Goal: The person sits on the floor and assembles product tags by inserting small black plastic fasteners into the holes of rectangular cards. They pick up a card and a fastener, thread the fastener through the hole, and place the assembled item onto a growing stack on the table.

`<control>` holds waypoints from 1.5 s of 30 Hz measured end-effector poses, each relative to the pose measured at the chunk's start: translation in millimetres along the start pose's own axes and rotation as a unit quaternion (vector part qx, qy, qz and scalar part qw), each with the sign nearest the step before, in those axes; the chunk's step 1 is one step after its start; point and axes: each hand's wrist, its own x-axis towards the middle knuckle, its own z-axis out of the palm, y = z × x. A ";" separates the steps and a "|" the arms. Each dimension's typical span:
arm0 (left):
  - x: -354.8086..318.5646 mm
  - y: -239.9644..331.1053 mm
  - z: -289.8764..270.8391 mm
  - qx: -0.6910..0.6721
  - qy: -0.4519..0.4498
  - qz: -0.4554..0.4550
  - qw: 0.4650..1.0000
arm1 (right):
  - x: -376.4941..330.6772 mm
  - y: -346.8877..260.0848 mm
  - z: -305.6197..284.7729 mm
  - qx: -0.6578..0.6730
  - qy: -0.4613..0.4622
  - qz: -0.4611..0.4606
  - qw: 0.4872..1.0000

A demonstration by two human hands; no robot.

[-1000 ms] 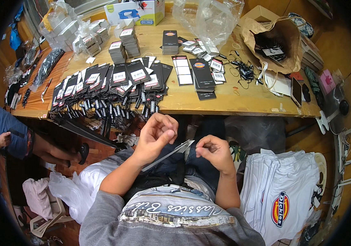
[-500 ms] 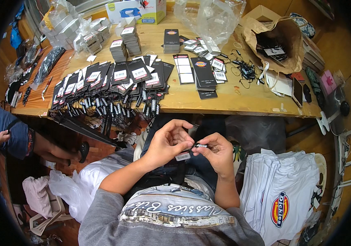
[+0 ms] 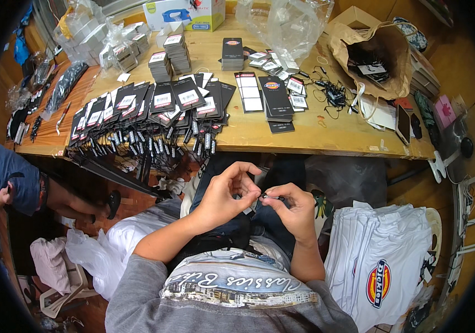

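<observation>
right hand (image 3: 293, 207): thumb and forefinger pinched on black fastener (image 3: 264, 196)
left hand (image 3: 226, 190): half-curled; hold indeterminable
black fastener: between both hands' fingertips
counter (image 3: 304, 143): bears piled black tags (image 3: 162, 102)

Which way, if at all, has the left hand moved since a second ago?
Yes: judged against the table, the left hand has moved to the right and slightly away from its front edge.

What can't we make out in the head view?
Head view: full shape of small black piece, partly covered by left hand and right hand.
Head view: other person above the waist, cut off by dark rim.
Head view: inside bottom of paper bag, hidden by contents.
</observation>
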 end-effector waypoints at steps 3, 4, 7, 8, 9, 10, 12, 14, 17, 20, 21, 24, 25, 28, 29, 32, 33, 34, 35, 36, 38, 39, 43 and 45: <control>-0.7 -1.8 3.1 -0.007 -0.007 -0.015 1.000 | 2.9 -6.4 0.8 -0.066 -0.020 -0.035 0.997; -0.6 -3.0 3.5 -0.016 -0.006 -0.014 1.000 | 3.7 -9.0 1.2 -0.086 -0.031 -0.046 0.995; 1.5 -4.4 4.8 -0.055 -0.001 -0.010 0.998 | 1.9 -1.1 0.9 -0.030 -0.014 -0.036 0.999; 3.8 -2.1 4.7 -0.073 0.001 -0.010 0.997 | 2.8 -0.5 0.5 0.042 -0.003 0.010 0.999; 5.8 -0.8 5.3 -0.093 0.005 -0.009 0.996 | 5.1 -0.3 -0.9 0.113 0.007 0.054 0.992; 8.1 -6.0 5.9 -0.112 0.007 0.019 0.994 | 8.2 0.2 -2.6 0.183 0.017 0.098 0.978; 10.5 -10.4 8.0 -0.042 0.053 0.100 0.993 | 19.7 1.1 -19.7 0.171 0.055 0.088 0.980; 9.2 -8.9 5.6 -0.017 0.061 0.130 0.990 | 34.2 -3.9 -40.6 0.103 0.100 0.073 0.987; 8.6 -9.5 3.9 -0.013 0.066 0.141 0.988 | 61.4 -17.2 -66.3 -0.162 0.112 0.051 0.979; 7.7 -8.7 4.5 -0.010 0.045 0.134 0.990 | 83.3 -15.0 -75.9 -0.307 0.065 -0.025 0.949; 6.4 -10.5 4.0 -0.008 0.042 0.132 0.990 | 87.9 -15.7 -74.6 -0.360 0.041 -0.033 0.931; 6.8 -12.7 2.5 0.001 0.044 0.131 0.990 | 97.1 -29.0 -67.9 -0.466 -0.024 -0.032 0.884; 6.6 -13.1 2.4 0.002 0.042 0.128 0.991 | 98.5 -31.9 -64.8 -0.491 -0.045 -0.026 0.870; 6.9 -13.5 4.1 0.014 0.036 0.130 0.991 | 100.0 -23.6 -57.7 -0.562 -0.064 -0.112 0.817; 7.6 -14.2 4.7 0.017 0.032 0.131 0.991 | 99.7 -26.1 -52.5 -0.593 -0.071 -0.133 0.791; 8.2 -16.4 7.0 0.020 0.032 0.129 0.991 | 103.9 -31.7 -40.1 -0.647 -0.110 -0.202 0.727; 8.6 -16.1 6.9 0.021 0.032 0.128 0.991 | 106.4 -31.3 -38.8 -0.656 -0.124 -0.196 0.718; 8.4 -16.1 6.9 0.021 0.032 0.126 0.991 | 108.0 -32.9 -37.0 -0.665 -0.137 -0.191 0.709; 7.6 -16.4 6.7 0.022 0.033 0.125 0.991 | 108.4 -32.7 -35.8 -0.672 -0.150 -0.186 0.700; 8.2 -15.9 5.9 0.031 0.039 0.129 0.990 | 109.5 -31.8 -36.4 -0.668 -0.150 -0.186 0.704; 9.9 -20.1 3.5 0.042 0.030 0.129 0.990 | 109.6 -29.3 -39.3 -0.658 -0.150 -0.188 0.713; 13.0 -20.3 0.2 0.051 0.031 0.138 0.989 | 111.4 -32.9 -39.7 -0.633 -0.156 -0.165 0.740; 22.8 -9.9 6.7 0.098 0.045 0.178 0.978 | 95.8 -58.8 -33.3 -0.444 -0.179 -0.097 0.872; 30.1 -14.4 6.0 0.119 0.017 0.183 0.976 | 89.8 -80.5 -21.4 -0.306 -0.192 -0.069 0.930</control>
